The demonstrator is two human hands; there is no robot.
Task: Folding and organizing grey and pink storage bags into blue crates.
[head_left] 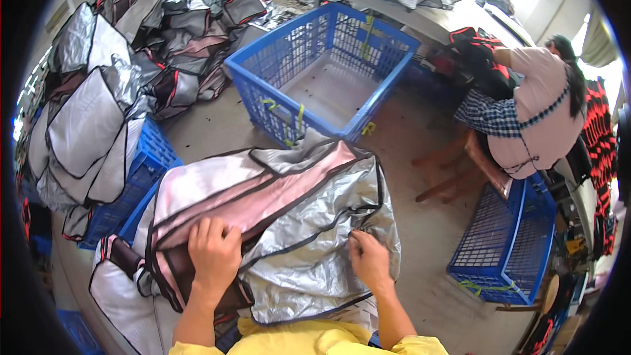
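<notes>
In front of me lies a sewn fabric piece (309,250) with a crinkled silver foil side, pink panels and black bound edges. My left hand (215,250) is closed on its pink and dark brown part, the fingers curled down into the cloth. Over at the right side, my right hand (369,260) pinches the silver foil near a black edge. More pale padded pieces (121,289) with black edging sit under and beside it at the lower left. What supports the pile is mostly hidden, though a blue crate rim shows at its left.
A large blue crate (263,102) stands just ahead. On the left, silver and white pieces (89,125) hang over another blue crate (141,171); a heap of fabric (190,39) rises behind. To the right, a person (536,105) sits on a wooden stool (486,164) beside a blue crate (506,243).
</notes>
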